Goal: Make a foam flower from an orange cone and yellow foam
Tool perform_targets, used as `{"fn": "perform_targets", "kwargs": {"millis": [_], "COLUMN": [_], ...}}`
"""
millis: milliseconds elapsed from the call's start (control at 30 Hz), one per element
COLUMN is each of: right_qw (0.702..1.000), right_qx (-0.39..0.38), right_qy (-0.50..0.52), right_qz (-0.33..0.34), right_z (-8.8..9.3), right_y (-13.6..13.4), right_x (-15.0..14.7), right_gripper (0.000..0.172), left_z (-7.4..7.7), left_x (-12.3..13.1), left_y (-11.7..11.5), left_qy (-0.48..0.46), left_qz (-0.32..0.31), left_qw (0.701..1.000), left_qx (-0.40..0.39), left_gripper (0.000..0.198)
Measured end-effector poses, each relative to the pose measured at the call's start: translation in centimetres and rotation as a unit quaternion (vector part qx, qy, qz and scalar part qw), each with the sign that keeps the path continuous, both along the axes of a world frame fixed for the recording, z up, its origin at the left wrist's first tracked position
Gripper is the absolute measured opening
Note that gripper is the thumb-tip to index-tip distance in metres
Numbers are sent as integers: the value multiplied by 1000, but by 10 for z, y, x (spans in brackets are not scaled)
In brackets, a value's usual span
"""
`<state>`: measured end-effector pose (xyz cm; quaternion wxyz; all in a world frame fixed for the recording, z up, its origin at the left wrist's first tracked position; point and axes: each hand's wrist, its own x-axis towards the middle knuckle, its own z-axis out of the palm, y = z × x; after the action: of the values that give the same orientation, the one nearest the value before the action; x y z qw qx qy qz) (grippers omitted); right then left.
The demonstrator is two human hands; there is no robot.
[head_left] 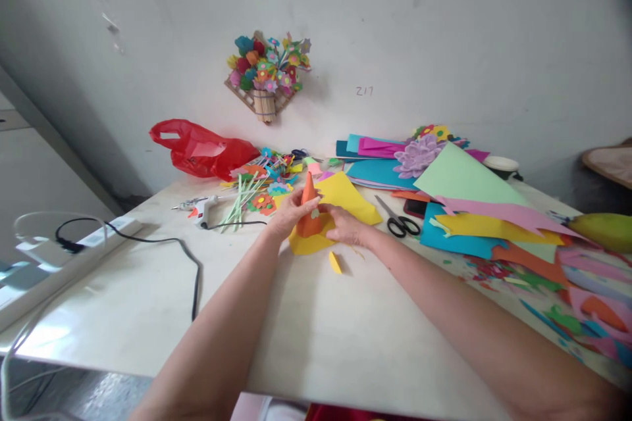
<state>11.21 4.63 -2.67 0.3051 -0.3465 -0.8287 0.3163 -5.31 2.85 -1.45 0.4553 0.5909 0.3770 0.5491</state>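
An orange cone (309, 216) stands upright, point up, on a yellow foam sheet (302, 247) at the middle of the table. My left hand (290, 213) is closed around the cone's left side, thumb across its front. Low on the cone's right, my right hand (343, 227) has curled fingers, with yellow foam between thumb and forefinger; some fingertips are hidden. A small pale patch (315, 213) shows on the cone. Just in front lies a small yellow offcut (335, 262). Another yellow sheet (348, 197) spreads behind my right hand.
Black-handled scissors (402, 223) and a phone (415, 208) lie to the right, before stacked coloured sheets (474, 174) and scraps. Leftward are a glue gun (205, 210), its black cord (185, 247), pale green strips (239, 200), a red bag (202, 148) and a power strip (74, 260).
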Motion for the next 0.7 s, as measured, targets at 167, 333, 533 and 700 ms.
{"fn": "perform_targets", "kwargs": {"millis": [167, 333, 533, 700], "right_qw": [988, 973, 968, 959], "right_qx": [47, 49, 40, 10], "right_qy": [-142, -211, -231, -268], "right_qz": [-33, -81, -95, -89], "right_z": [0, 3, 4, 5], "right_y": [-1, -8, -10, -9], "right_x": [7, 4, 2, 1], "right_gripper": [68, 57, 60, 69], "left_z": [-8, -10, -13, -16], "left_x": [5, 4, 5, 5], "left_y": [3, 4, 6, 8], "left_qy": [68, 90, 58, 46], "left_qz": [3, 15, 3, 15], "left_qw": [997, 995, 998, 999], "left_qx": [30, 36, 25, 22], "left_gripper": [39, 43, 47, 46]}}
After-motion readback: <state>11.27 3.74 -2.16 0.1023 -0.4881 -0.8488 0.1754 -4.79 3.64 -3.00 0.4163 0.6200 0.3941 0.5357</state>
